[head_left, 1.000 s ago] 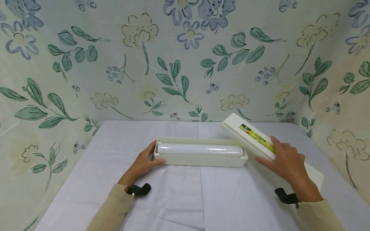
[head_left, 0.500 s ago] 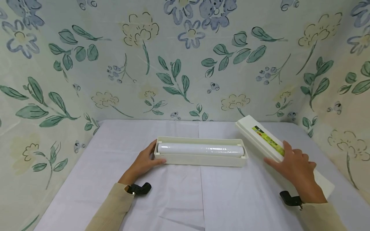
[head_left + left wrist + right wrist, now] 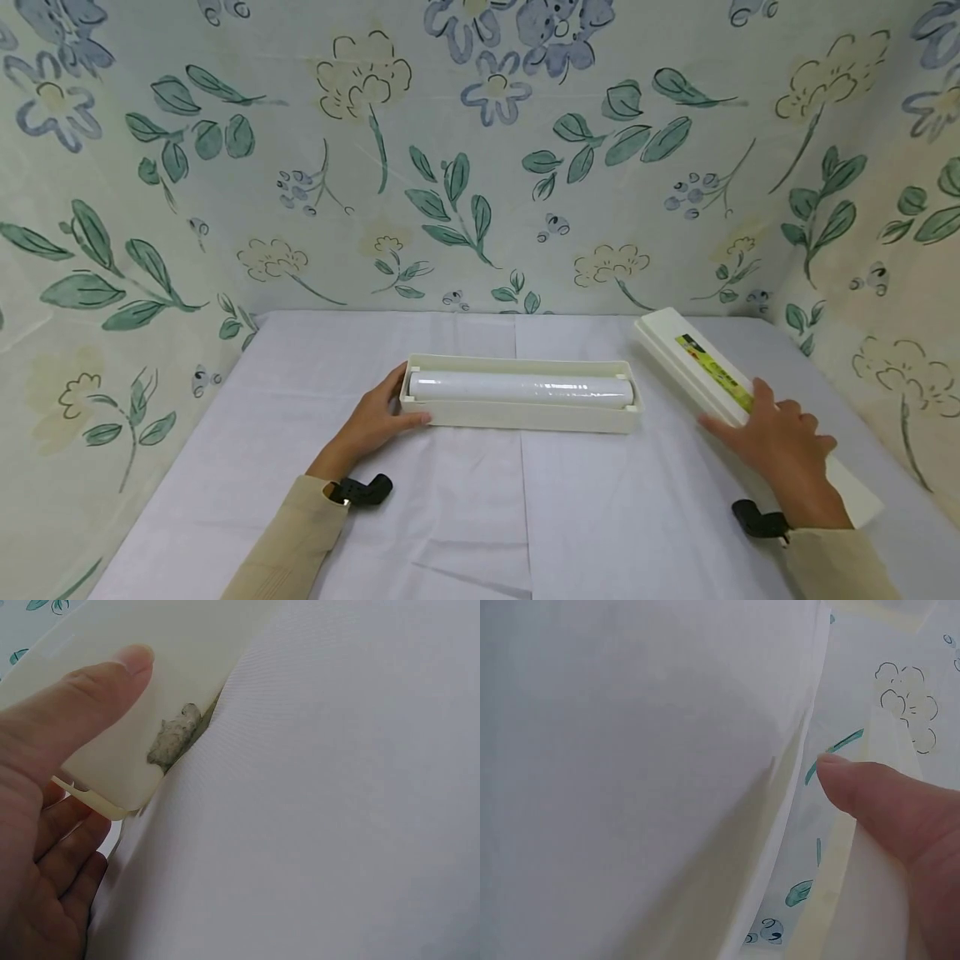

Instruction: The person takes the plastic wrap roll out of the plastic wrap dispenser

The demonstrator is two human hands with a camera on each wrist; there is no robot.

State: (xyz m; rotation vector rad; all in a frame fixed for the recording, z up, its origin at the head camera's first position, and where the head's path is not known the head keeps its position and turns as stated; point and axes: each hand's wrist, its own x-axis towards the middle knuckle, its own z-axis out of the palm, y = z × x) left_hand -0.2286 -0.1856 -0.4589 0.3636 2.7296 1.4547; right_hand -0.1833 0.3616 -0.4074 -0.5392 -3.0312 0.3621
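A long cream dispenser box lies across the middle of the table in the head view, its top uncovered. Inside it rests a glossy white roll that looks like cling film. My left hand grips the box's left end, thumb on the front wall and the other fingers round the end. In the left wrist view, a rough grey patch marks the box's lower edge. My right hand grips the long cream lid, which carries a yellow-green label. The lid slants on the right side, apart from the box.
A white cloth covers the table, with a fold line down its middle. Flower-printed fabric stands behind the table and along both sides. Each wrist wears a black band with a small camera mount.
My right hand has carried the lid rightward and a little toward me, away from the box's right end. The left hand, the box and the roll have stayed in place.
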